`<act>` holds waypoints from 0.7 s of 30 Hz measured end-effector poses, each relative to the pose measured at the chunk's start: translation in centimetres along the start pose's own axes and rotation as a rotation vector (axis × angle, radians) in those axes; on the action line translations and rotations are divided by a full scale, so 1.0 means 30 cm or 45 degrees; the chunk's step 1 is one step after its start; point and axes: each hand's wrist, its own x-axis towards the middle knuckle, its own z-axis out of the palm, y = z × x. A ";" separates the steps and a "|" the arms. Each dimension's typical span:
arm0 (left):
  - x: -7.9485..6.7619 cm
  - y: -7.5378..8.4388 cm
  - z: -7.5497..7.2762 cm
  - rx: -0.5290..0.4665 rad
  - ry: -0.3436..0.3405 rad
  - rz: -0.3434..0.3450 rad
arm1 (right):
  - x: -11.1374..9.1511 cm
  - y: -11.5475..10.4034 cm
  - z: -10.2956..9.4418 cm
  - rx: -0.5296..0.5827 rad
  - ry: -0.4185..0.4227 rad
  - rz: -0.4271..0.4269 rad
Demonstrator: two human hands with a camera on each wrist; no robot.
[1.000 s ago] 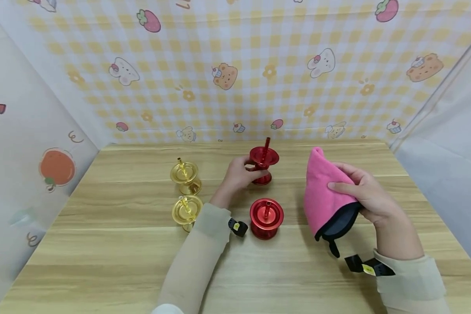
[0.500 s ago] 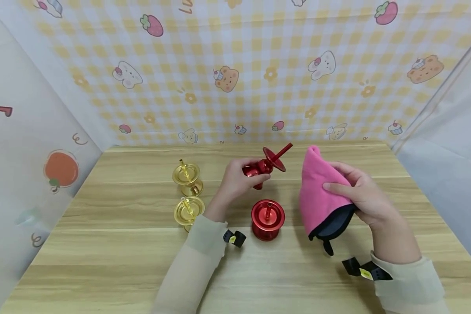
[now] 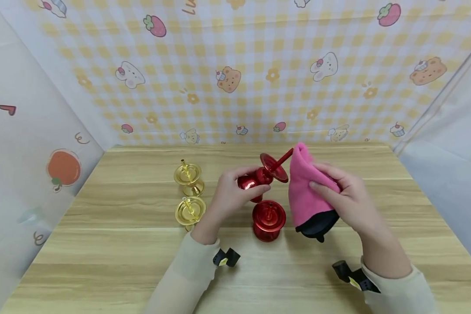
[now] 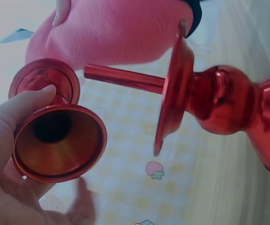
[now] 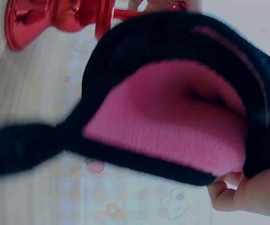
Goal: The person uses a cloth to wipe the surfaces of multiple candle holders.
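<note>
My left hand [image 3: 231, 192] grips a shiny red candle holder [image 3: 274, 169] around its body, tilted so that its stem points up and to the right. In the left wrist view its hollow base [image 4: 62, 140] faces the camera. The stem's end is right at the upper part of a pink cloth mitt [image 3: 308, 192]. That mitt is pinched by my right hand [image 3: 347, 198], thumb in front and fingers behind. Its black-trimmed opening hangs downward; the right wrist view shows the pink lining [image 5: 172, 117]. A second red candle holder [image 3: 268, 221] stands upright on the table just below.
Two gold candle holders [image 3: 188, 174] stand upright to the left of my left hand, one in front of the other; my left wrist is close to the nearer one [image 3: 190, 210]. The wooden table [image 3: 102, 244] ends at a checked cloth backdrop [image 3: 165, 83], with white cloth at both sides.
The upright red candle holder at the back has been lifted and tipped to the right by my left hand. My right hand has carried the pink mitt left, up to its stem.
</note>
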 end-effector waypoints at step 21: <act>-0.097 0.027 -0.033 0.275 -0.044 -0.041 | 0.010 0.027 0.134 -0.151 0.022 -0.330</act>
